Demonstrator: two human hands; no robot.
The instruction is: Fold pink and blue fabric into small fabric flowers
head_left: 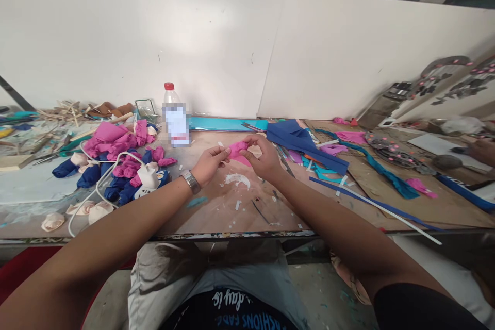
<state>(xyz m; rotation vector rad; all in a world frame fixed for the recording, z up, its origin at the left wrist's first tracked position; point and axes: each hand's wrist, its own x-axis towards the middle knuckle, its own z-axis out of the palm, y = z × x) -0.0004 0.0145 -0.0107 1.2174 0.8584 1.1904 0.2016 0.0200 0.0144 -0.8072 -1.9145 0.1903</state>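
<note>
Between my two hands, a little above the middle of the table [216,211], is a piece of bright pink fabric [237,151], gathered and crumpled at its right end. My left hand [211,165], with a metal watch on its wrist, pinches the left end of it. On the right end, the thumb and fingers of my right hand [263,157] are closed round the bunched part. To the left lies a heap of rolled pink fabric flowers [112,139], with dark blue ones [88,174] and cream ones [101,211] among them.
A red-capped bottle [170,94] stands against the white panel [135,36]. Right of my hands lie blue fabric [305,144], scissors [253,127], scraps and a long white strip [390,211]. A white cable [98,185] with a plug crosses the heap. Another person's hand [483,150] is at far right.
</note>
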